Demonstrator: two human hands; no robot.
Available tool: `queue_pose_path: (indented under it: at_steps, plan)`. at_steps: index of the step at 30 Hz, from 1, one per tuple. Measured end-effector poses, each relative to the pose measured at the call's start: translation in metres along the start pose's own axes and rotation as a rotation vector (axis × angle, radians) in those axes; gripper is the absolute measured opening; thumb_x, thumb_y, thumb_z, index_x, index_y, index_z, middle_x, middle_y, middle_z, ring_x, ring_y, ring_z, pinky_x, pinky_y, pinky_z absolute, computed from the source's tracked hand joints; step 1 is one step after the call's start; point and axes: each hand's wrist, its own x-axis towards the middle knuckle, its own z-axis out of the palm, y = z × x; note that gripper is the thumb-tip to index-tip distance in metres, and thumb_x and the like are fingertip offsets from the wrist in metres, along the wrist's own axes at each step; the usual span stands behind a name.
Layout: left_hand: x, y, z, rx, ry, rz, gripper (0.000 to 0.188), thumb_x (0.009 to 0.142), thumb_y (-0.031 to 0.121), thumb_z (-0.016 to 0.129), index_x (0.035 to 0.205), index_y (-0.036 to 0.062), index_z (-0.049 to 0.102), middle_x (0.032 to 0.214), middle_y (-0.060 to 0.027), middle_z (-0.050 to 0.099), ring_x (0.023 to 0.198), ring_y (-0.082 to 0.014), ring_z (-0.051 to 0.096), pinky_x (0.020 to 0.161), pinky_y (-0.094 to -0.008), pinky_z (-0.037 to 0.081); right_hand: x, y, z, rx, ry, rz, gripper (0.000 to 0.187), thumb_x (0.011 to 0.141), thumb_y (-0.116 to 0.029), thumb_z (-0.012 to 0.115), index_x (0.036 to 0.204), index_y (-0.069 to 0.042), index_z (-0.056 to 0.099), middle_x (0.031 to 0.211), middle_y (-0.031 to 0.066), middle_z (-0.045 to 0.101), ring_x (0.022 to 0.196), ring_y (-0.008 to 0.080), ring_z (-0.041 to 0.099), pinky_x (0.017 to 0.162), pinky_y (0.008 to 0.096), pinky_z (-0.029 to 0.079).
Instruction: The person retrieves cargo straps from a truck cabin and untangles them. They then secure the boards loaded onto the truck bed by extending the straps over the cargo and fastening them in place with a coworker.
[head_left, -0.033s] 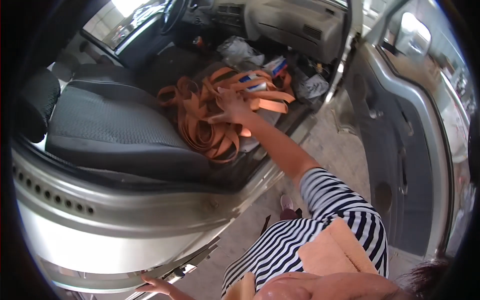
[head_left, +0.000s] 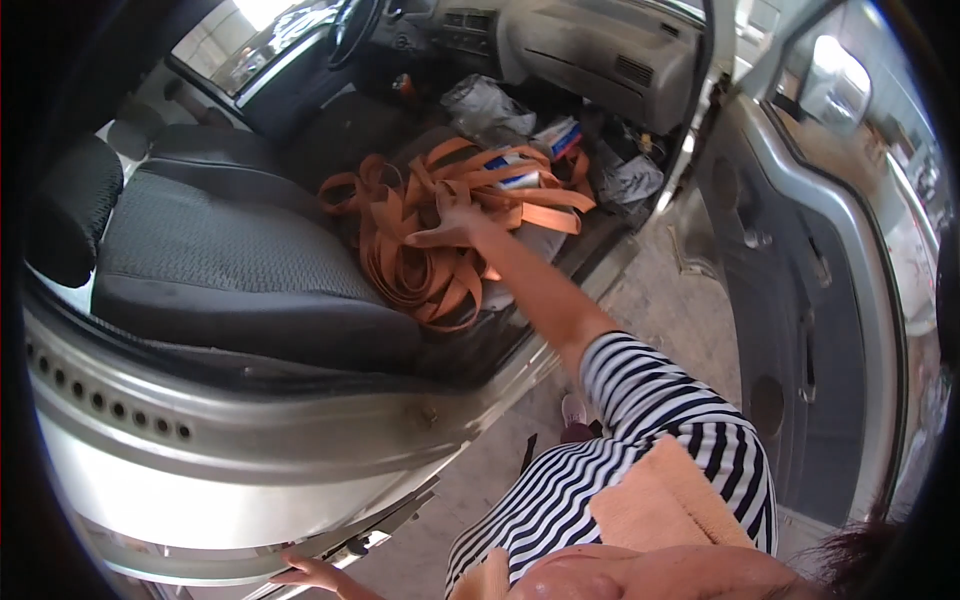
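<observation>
A heap of flat orange straps (head_left: 395,215) lies in loops and coils at the front edge of the grey vehicle seat (head_left: 230,235). Over the middle of this heap is my right hand (head_left: 450,222), its thumb and fingers spread. It touches the straps, but no strap is visibly gripped. Parts of a blue and white package (head_left: 518,175) show between the loops just beyond the hand. Down at the lower left, my left hand (head_left: 312,573) rests with fingers stretched along the vehicle's side edge, holding nothing visible.
A dark vehicle door (head_left: 790,330) stands open on the right. Crumpled plastic bags (head_left: 487,105) and a red, white and blue packet (head_left: 558,138) sit in the footwell beneath the dashboard (head_left: 590,50). A steering wheel (head_left: 355,30) is at the far side; the sill (head_left: 520,365) runs below the seat.
My right hand has shifted slightly left over the straps, its forearm and sleeve moving with it. The left hand stays at the vehicle's edge. The whole view has shifted a little.
</observation>
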Motion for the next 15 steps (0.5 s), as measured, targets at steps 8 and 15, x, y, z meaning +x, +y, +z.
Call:
queue_pose_path:
  at_steps: [8, 15]
  plan:
    - [0.046, -0.129, -0.039, 0.056, -0.020, 0.281, 0.069, 0.098, 0.026, 0.050, 0.145, -0.0033, 0.009, 0.131, -0.0288, 0.044, 0.109, -0.0312, 0.057, 0.093, -0.0417, 0.052, 0.035, -0.010, 0.112, -0.387, 0.215, 0.236, 0.088, 0.069, -0.039, 0.077, 0.145, -0.020, 0.036, 0.132, 0.0248, 0.051, 0.119, 0.0337, 0.051, 0.099, 0.0410, 0.042]
    - [0.024, -0.093, -0.025, 0.139, -0.099, 0.195, 0.072, 0.096, 0.038, 0.043, 0.144, -0.0030, 0.009, 0.136, -0.0283, 0.033, 0.115, -0.0353, 0.048, 0.092, -0.0501, 0.047, -0.024, -0.001, -0.006, 0.651, 0.003, 0.137, 0.058, 0.073, -0.020, 0.070, 0.129, -0.013, 0.056, 0.113, 0.0215, 0.062, 0.105, 0.0358, 0.060, 0.090, 0.0409, 0.045]
